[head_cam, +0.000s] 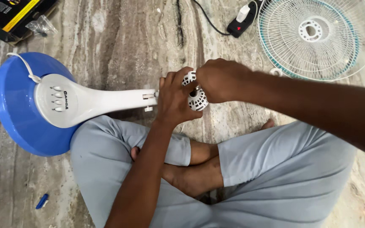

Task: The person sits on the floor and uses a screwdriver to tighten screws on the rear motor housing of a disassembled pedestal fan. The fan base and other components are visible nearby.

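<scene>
Fingers of both hands clamp the white motor housing (197, 99), wire fan guard (317, 38) and black power strip (243, 23) lying nearby

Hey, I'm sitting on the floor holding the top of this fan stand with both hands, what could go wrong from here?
The left hand and right hand grip the white vented motor housing closely, so a finger might get pinched. The blue base lies tipped on its side across your knee; the white stand may roll or slip. The wire fan guard and the black power strip lie close behind; a swinging elbow could knock them.
</scene>
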